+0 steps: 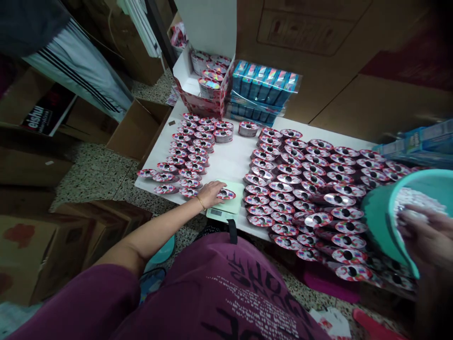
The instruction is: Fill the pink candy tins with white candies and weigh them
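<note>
A small box with an oval, red-and-white patterned top and a round dark hole [226,194] stands on a pale green digital scale [233,204] at the table's front edge. My left hand [211,193] is closed on its left side, thumb and fingertips against it. At the far right a teal bucket [380,222] holds many small white pellets [421,199]. My right hand [426,231] reaches into it, fingers curled round a pale, blurred lump among the pellets. Rows of similar oval boxes [281,196] fill the table's right side; a smaller group [191,165] stands at left.
An open display carton [200,105] with oval boxes inside stands at the back. Beside it are blue packs in clear wrap [264,87], against large cardboard boxes [329,52]. An open carton [132,130] stands left of the white table [230,158]. A person's striped trouser leg [83,71] is at upper left.
</note>
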Action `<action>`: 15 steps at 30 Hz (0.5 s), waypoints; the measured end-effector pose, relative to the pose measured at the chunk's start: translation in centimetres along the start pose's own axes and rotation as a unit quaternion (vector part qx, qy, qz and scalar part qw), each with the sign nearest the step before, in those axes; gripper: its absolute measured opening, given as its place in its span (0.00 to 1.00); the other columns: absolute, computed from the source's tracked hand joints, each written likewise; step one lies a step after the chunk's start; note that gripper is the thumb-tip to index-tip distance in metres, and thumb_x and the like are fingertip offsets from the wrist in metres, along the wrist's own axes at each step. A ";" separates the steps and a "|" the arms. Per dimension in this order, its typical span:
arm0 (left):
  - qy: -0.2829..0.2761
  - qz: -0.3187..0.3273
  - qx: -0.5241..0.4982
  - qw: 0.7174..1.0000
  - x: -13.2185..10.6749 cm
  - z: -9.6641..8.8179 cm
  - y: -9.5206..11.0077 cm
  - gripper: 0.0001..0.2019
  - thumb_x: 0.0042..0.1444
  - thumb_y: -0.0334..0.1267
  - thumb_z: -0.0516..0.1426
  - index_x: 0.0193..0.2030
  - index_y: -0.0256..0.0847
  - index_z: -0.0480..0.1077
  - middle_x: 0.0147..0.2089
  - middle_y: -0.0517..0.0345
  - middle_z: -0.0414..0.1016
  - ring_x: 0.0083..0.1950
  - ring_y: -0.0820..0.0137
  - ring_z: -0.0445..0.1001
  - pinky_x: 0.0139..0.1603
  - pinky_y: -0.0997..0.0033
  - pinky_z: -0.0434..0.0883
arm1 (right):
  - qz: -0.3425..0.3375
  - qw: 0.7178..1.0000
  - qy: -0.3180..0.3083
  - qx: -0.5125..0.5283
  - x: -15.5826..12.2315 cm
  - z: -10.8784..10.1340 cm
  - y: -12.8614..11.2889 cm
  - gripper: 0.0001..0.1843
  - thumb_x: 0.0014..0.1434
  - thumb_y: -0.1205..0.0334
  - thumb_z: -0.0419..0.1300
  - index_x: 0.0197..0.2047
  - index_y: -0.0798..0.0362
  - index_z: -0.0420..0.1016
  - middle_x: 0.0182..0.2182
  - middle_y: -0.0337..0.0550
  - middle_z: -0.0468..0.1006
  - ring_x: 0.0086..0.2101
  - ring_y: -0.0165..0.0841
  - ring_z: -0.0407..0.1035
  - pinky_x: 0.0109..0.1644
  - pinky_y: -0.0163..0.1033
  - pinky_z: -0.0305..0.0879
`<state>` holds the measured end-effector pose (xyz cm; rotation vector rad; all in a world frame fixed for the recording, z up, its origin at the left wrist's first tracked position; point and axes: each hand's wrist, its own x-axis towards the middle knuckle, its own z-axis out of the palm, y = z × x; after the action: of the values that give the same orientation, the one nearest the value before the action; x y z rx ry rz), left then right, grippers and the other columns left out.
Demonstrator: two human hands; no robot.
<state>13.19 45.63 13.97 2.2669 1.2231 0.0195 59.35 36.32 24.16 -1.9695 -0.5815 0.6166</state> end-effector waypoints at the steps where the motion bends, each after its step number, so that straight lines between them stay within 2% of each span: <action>1: 0.005 -0.005 -0.010 1.000 -0.1 0.0 0.0 0.29 0.40 0.40 0.65 0.50 0.38 0.61 0.46 0.50 0.68 0.47 0.62 0.67 0.48 0.63 0.64 | -0.022 0.996 -0.078 -0.032 -1.2 1.8 -0.9 0.19 0.35 0.50 0.68 0.33 0.47 0.76 0.23 0.47 0.69 0.21 0.24 0.59 0.23 0.41 0.48; 2: 0.012 -0.011 -0.018 1.000 -0.2 0.0 -0.1 0.30 0.40 0.40 0.65 0.50 0.38 0.61 0.46 0.50 0.68 0.47 0.62 0.67 0.48 0.63 0.64 | -0.052 0.981 -0.170 -0.083 -2.8 4.0 -1.7 0.18 0.40 0.51 0.66 0.36 0.47 0.75 0.26 0.47 0.71 0.22 0.26 0.61 0.25 0.41 0.52; 4: 0.028 -0.023 -0.031 0.999 -0.6 0.1 -0.3 0.30 0.40 0.40 0.65 0.51 0.37 0.61 0.47 0.49 0.68 0.48 0.61 0.67 0.48 0.62 0.65 | -0.150 0.915 -0.353 -0.128 -6.9 9.6 -3.1 0.12 0.48 0.53 0.60 0.37 0.48 0.74 0.31 0.46 0.73 0.28 0.30 0.65 0.32 0.41 0.59; 5: 0.036 -0.027 -0.037 0.998 -0.9 0.2 -0.4 0.31 0.40 0.40 0.65 0.51 0.37 0.61 0.47 0.49 0.68 0.48 0.61 0.67 0.48 0.61 0.65 | -0.202 0.873 -0.424 -0.131 -9.0 12.6 -3.4 0.11 0.52 0.55 0.56 0.38 0.49 0.72 0.34 0.45 0.73 0.33 0.32 0.66 0.37 0.41 0.61; 7: 0.052 -0.032 -0.050 0.997 -1.6 0.3 -0.7 0.31 0.40 0.39 0.65 0.52 0.37 0.60 0.48 0.48 0.68 0.49 0.61 0.67 0.49 0.61 0.64 | -0.277 0.803 -0.511 -0.133 -13.0 18.3 -3.5 0.09 0.56 0.61 0.51 0.38 0.52 0.71 0.36 0.44 0.73 0.37 0.32 0.66 0.41 0.39 0.61; 9: 0.070 -0.035 -0.063 0.995 -2.3 0.3 -1.0 0.31 0.41 0.39 0.64 0.52 0.38 0.60 0.48 0.48 0.68 0.49 0.61 0.66 0.50 0.60 0.64 | -0.320 0.761 -0.538 -0.171 -15.8 22.7 -2.8 0.09 0.57 0.67 0.50 0.39 0.54 0.70 0.35 0.44 0.72 0.37 0.31 0.66 0.43 0.36 0.61; 11: 0.086 -0.042 -0.072 0.993 -3.1 0.3 -1.3 0.30 0.41 0.38 0.64 0.52 0.37 0.60 0.47 0.48 0.68 0.49 0.60 0.66 0.50 0.60 0.64 | -0.348 0.730 -0.542 -0.229 -17.3 25.4 -2.1 0.11 0.57 0.69 0.49 0.41 0.55 0.69 0.37 0.45 0.71 0.38 0.30 0.66 0.43 0.34 0.60; 15: 0.110 -0.057 -0.096 0.988 -4.3 -0.1 -1.6 0.29 0.42 0.38 0.63 0.52 0.37 0.60 0.45 0.49 0.69 0.48 0.62 0.67 0.49 0.61 0.65 | -0.373 0.677 -0.532 -0.346 -17.6 27.2 -1.5 0.16 0.59 0.70 0.47 0.48 0.54 0.68 0.39 0.47 0.70 0.37 0.30 0.66 0.42 0.32 0.59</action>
<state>9.43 43.08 14.32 2.0656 1.3986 0.3392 28.49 43.64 17.38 -1.5232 -2.5059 1.0565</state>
